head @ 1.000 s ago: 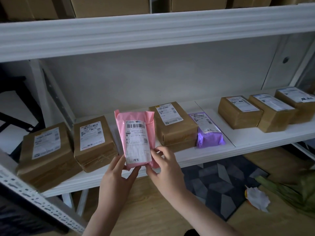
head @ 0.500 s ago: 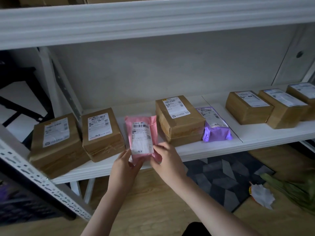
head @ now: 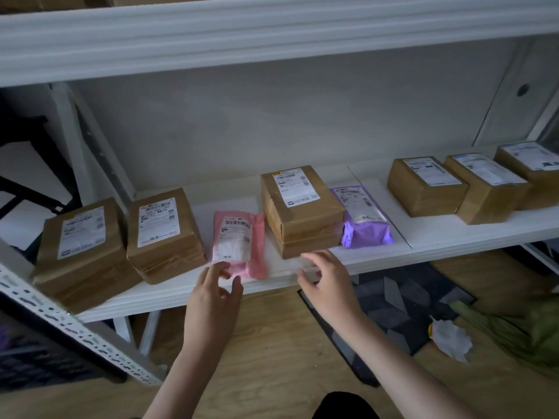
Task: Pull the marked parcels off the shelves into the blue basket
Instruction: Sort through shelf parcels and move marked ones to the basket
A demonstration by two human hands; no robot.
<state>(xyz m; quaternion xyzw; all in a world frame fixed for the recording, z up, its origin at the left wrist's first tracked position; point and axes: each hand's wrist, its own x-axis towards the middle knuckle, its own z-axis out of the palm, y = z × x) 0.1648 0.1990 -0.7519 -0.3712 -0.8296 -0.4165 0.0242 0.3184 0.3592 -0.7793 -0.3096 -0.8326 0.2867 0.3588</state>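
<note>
Released now, the pink parcel (head: pixel 239 243) lies flat at twelve o'clock from my left hand (head: pixel 216 290), fingers (head: pixel 218 271) spread, holding nothing.

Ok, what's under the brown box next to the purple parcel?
The brown box sits on a second, flatter brown box. Only that one's front edge shows; its top is covered.

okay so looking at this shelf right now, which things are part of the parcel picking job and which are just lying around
Job:
pink parcel, left hand touching its near end
purple parcel
brown boxes, e.g.
right hand, holding nothing
shelf

Lying about:
crumpled paper
green cloth
patterned mat
</note>
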